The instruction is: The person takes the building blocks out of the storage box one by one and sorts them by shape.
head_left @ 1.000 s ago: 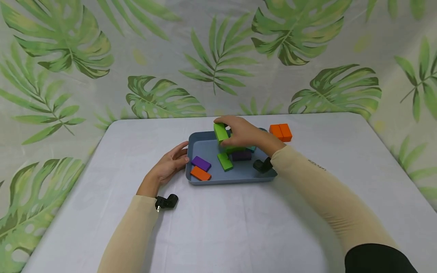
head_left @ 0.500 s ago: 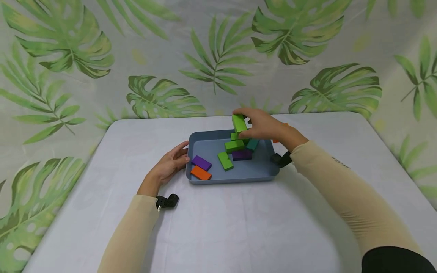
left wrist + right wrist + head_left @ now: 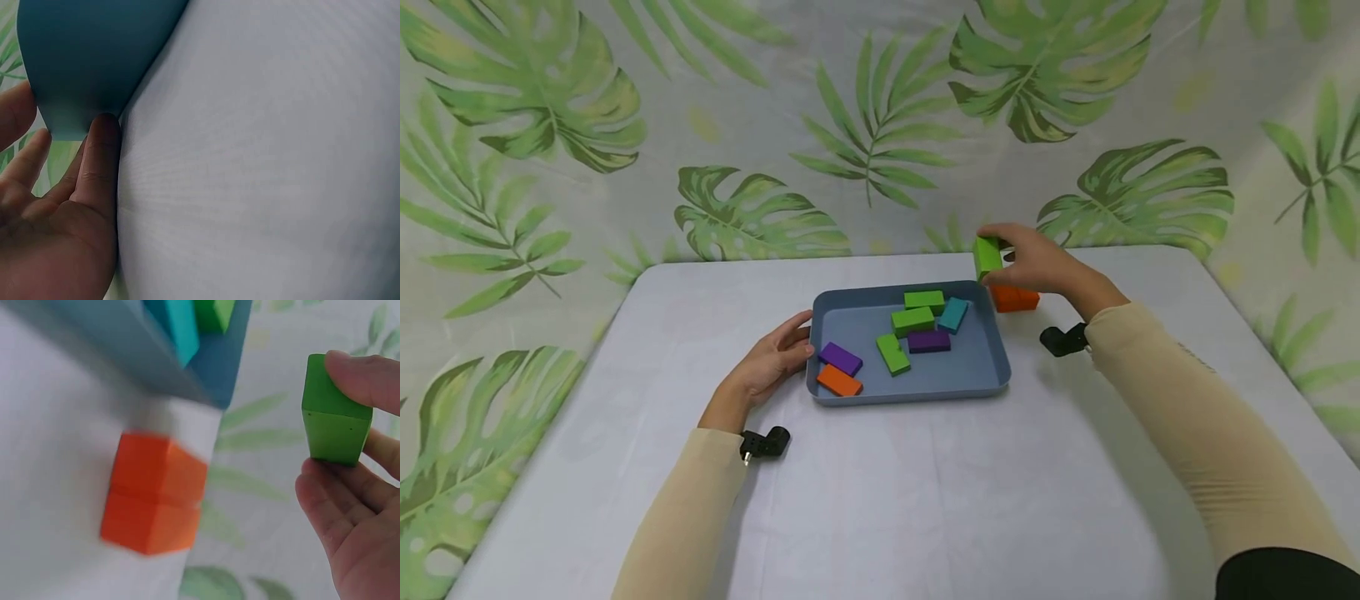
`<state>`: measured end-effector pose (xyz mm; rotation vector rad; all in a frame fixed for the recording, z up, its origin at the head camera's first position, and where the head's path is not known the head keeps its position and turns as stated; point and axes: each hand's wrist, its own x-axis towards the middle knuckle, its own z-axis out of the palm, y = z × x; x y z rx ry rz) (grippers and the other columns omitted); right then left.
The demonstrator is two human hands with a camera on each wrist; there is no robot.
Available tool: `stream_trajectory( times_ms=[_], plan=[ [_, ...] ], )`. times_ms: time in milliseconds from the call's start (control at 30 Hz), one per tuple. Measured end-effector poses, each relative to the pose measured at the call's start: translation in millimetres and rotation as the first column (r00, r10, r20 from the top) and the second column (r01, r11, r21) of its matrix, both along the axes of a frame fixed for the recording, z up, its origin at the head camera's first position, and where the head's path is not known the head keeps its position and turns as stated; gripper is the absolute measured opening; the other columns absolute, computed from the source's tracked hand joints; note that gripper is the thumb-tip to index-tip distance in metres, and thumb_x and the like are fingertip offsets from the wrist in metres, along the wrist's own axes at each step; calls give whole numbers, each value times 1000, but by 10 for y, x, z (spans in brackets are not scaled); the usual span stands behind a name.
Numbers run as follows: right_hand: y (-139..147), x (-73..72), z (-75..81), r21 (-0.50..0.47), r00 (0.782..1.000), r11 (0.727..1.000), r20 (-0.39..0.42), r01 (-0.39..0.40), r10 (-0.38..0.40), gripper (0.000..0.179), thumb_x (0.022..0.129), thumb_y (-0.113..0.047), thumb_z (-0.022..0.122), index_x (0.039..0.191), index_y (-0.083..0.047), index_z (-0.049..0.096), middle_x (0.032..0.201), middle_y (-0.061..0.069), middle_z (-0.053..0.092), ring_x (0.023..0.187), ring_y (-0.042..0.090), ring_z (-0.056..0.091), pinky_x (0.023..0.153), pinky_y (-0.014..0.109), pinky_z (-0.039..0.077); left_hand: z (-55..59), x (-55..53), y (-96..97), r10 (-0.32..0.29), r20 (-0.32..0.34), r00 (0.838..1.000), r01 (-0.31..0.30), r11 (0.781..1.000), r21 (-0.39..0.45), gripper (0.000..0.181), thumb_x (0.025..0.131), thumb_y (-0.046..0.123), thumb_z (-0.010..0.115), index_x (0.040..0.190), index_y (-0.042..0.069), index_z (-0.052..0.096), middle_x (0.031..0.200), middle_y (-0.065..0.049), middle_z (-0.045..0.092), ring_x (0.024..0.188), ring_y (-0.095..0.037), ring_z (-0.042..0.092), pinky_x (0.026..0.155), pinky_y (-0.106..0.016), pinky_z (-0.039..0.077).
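My right hand (image 3: 1043,262) pinches a green block (image 3: 987,257) between thumb and fingers, beyond the tray's back right corner. In the right wrist view the green block (image 3: 337,428) is held up clear of the table, beside two orange blocks (image 3: 153,494) standing side by side. From the head view it overlaps the top of those orange blocks (image 3: 1017,299). My left hand (image 3: 763,364) rests against the left end of a blue-grey tray (image 3: 917,400), fingers fairly straight. Close up, its fingertips touch the outer wall of the tray (image 3: 94,69).
Inside the tray lie several blocks: green (image 3: 892,354), purple (image 3: 929,341) and teal (image 3: 953,316) ones, plus a purple block (image 3: 840,359) and an orange block (image 3: 839,381) at the left. A white cloth (image 3: 880,500) covers the table; a leaf-print curtain (image 3: 880,125) hangs behind.
My right hand has carried the green block rightward from over the tray to the orange blocks, uncovering the blocks in the tray. My left hand has stayed at the tray's left end.
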<state>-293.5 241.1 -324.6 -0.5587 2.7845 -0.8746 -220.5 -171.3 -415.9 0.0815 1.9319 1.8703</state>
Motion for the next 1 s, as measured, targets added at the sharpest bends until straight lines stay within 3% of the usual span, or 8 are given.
stream_trajectory(
  times_ms=[300,733,1000],
  plan=[
    [418,-21,-33,-18,986,991,107,134,-131,82,90,-27,72,157,-10,27,154,23,37,141,44,36,111,63,38,-25,-6,-12,3,-1,1000,-3,1000,-8,71,100,3,52,160,24,20,164,-15,25,150,-31,29,124,-49,26],
    [892,-48,-268,-2,969,977,127,215,-213,79,90,-20,70,154,0,28,145,29,42,128,43,42,105,58,41,-26,-15,-10,1,-1,1000,-1,1000,-8,71,100,4,52,160,24,20,164,-15,24,150,-31,28,124,-49,25],
    [1001,-25,-327,5,961,972,148,234,-232,80,89,-21,71,154,-2,29,144,30,40,125,43,41,103,58,40,-27,-9,-10,1,-5,1000,-1,1000,-11,70,100,4,51,160,24,20,164,-15,24,150,-32,28,124,-50,25]
  ],
)
